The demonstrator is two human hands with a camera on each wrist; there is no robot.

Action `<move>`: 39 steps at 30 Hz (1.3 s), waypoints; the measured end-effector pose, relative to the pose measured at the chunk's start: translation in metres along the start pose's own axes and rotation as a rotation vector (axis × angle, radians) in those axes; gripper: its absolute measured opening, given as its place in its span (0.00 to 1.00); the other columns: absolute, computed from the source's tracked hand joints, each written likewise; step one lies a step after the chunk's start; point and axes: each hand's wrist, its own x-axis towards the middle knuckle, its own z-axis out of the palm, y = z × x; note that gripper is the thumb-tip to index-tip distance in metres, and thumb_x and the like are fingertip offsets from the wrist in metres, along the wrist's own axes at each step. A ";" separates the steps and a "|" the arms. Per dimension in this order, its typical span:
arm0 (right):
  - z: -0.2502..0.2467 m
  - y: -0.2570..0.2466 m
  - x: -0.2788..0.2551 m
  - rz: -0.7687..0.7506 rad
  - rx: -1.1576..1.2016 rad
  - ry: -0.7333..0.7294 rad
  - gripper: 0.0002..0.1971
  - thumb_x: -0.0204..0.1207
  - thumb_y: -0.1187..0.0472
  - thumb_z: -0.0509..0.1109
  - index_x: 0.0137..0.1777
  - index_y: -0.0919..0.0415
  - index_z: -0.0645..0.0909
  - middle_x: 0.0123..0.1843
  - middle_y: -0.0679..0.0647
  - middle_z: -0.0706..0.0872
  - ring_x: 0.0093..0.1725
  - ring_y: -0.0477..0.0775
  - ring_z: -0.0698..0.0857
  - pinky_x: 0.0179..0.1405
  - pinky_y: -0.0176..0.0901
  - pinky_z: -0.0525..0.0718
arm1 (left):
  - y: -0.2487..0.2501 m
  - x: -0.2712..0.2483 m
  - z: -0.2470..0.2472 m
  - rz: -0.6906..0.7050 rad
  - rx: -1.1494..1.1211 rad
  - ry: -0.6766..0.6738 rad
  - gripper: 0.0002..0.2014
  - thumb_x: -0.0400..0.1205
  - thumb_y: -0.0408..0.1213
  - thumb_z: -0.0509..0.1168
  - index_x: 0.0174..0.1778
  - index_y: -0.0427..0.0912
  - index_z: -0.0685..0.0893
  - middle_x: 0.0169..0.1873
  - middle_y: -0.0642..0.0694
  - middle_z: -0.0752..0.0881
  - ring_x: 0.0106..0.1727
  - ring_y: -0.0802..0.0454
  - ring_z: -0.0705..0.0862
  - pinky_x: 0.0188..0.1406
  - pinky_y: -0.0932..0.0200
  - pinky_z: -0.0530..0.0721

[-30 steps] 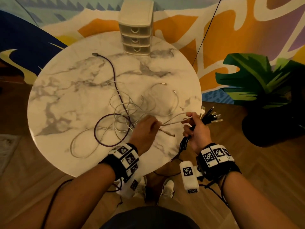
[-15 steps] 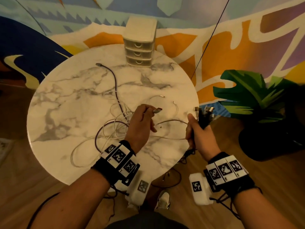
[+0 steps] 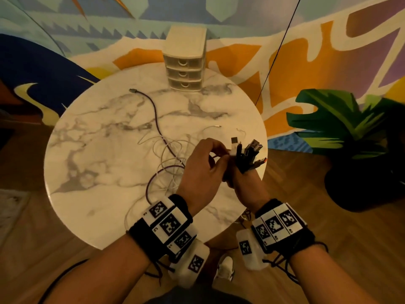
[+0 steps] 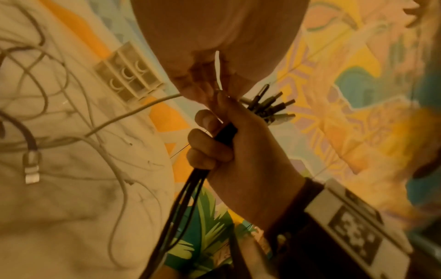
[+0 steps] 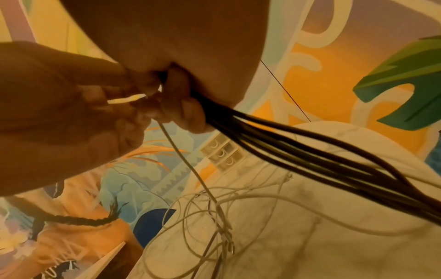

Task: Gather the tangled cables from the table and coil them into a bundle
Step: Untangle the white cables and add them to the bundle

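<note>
My right hand (image 3: pixel 240 165) grips a bundle of black cables (image 5: pixel 298 151) upright at the table's right edge, their plugs (image 3: pixel 253 149) fanning out above the fist. My left hand (image 3: pixel 222 153) pinches a white cable (image 5: pixel 126 99) and holds its USB plug (image 3: pixel 235 141) against that bundle. In the left wrist view the right hand's fingers (image 4: pixel 210 139) curl round the black cables (image 4: pixel 190 188). A tangle of thin white cables (image 3: pixel 171 159) and one purple cable (image 3: pixel 156 119) still lie on the round marble table (image 3: pixel 98 150).
A small beige drawer unit (image 3: pixel 185 62) stands at the table's far edge. A dark pot with a green plant (image 3: pixel 350 150) sits on the wooden floor to the right. A painted wall is behind. The black cables trail down off the table's near edge.
My left hand has lifted the white cable's plug end off the table and carried it right to the bundle. Both hands now meet at the table's right edge.
</note>
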 end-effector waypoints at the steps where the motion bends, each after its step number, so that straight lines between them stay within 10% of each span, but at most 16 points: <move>1: 0.002 0.003 0.001 0.001 -0.022 0.006 0.17 0.78 0.48 0.53 0.32 0.55 0.71 0.27 0.47 0.73 0.22 0.38 0.71 0.28 0.33 0.67 | -0.002 -0.001 -0.002 0.039 0.076 0.001 0.03 0.83 0.36 0.63 0.50 0.46 0.79 0.47 0.53 0.81 0.40 0.57 0.79 0.38 0.70 0.78; 5: 0.002 0.003 0.000 0.012 -0.016 0.015 0.17 0.85 0.54 0.55 0.34 0.57 0.74 0.28 0.50 0.74 0.22 0.38 0.71 0.27 0.31 0.69 | -0.010 0.004 -0.005 0.140 0.339 0.001 0.05 0.82 0.37 0.64 0.52 0.47 0.82 0.51 0.53 0.77 0.54 0.59 0.72 0.51 0.72 0.70; 12: 0.002 0.001 -0.002 0.182 0.105 0.010 0.17 0.86 0.67 0.54 0.33 0.62 0.71 0.23 0.47 0.72 0.20 0.40 0.67 0.20 0.29 0.66 | -0.003 0.004 -0.001 0.145 0.192 0.035 0.04 0.82 0.36 0.65 0.47 0.46 0.86 0.43 0.55 0.81 0.48 0.59 0.75 0.45 0.79 0.70; 19: -0.005 -0.007 -0.014 0.372 0.042 0.155 0.18 0.82 0.65 0.63 0.34 0.45 0.65 0.35 0.39 0.70 0.32 0.34 0.70 0.31 0.15 0.72 | -0.005 -0.004 0.000 0.258 0.249 -0.033 0.10 0.77 0.44 0.64 0.47 0.51 0.90 0.40 0.61 0.82 0.49 0.56 0.70 0.53 0.48 0.75; 24: 0.005 -0.003 -0.005 0.103 -0.087 0.209 0.09 0.83 0.60 0.61 0.40 0.52 0.77 0.34 0.44 0.74 0.33 0.41 0.72 0.33 0.30 0.68 | -0.015 -0.005 -0.008 0.364 0.188 0.020 0.12 0.78 0.38 0.67 0.56 0.53 0.87 0.55 0.56 0.78 0.55 0.57 0.73 0.55 0.57 0.76; 27: -0.002 -0.003 -0.003 0.079 -0.043 0.307 0.22 0.78 0.37 0.55 0.32 0.49 0.77 0.28 0.39 0.76 0.32 0.37 0.73 0.38 0.32 0.70 | -0.031 -0.001 -0.010 0.074 -0.084 -0.107 0.22 0.80 0.34 0.66 0.69 0.54 0.76 0.60 0.53 0.77 0.44 0.62 0.79 0.44 0.66 0.78; 30: -0.007 -0.011 -0.003 0.008 -0.046 0.331 0.28 0.85 0.47 0.52 0.28 0.61 0.79 0.29 0.40 0.81 0.35 0.38 0.79 0.48 0.41 0.75 | -0.068 -0.006 0.006 -0.291 -0.198 -0.503 0.23 0.80 0.30 0.66 0.70 0.49 0.73 0.62 0.52 0.79 0.38 0.56 0.81 0.35 0.60 0.80; 33: -0.009 -0.018 -0.002 0.039 0.395 0.267 0.27 0.86 0.56 0.52 0.24 0.65 0.70 0.22 0.60 0.73 0.23 0.57 0.77 0.41 0.49 0.82 | -0.128 -0.015 0.018 -0.365 0.069 -0.655 0.15 0.80 0.33 0.67 0.62 0.48 0.77 0.62 0.50 0.78 0.45 0.53 0.81 0.34 0.64 0.80; 39: -0.037 -0.002 -0.009 0.025 0.603 0.391 0.29 0.86 0.52 0.52 0.19 0.57 0.61 0.15 0.50 0.60 0.16 0.49 0.59 0.22 0.38 0.71 | -0.165 0.045 -0.037 0.024 0.502 -0.180 0.06 0.82 0.30 0.61 0.47 0.35 0.84 0.44 0.40 0.83 0.43 0.45 0.82 0.46 0.60 0.74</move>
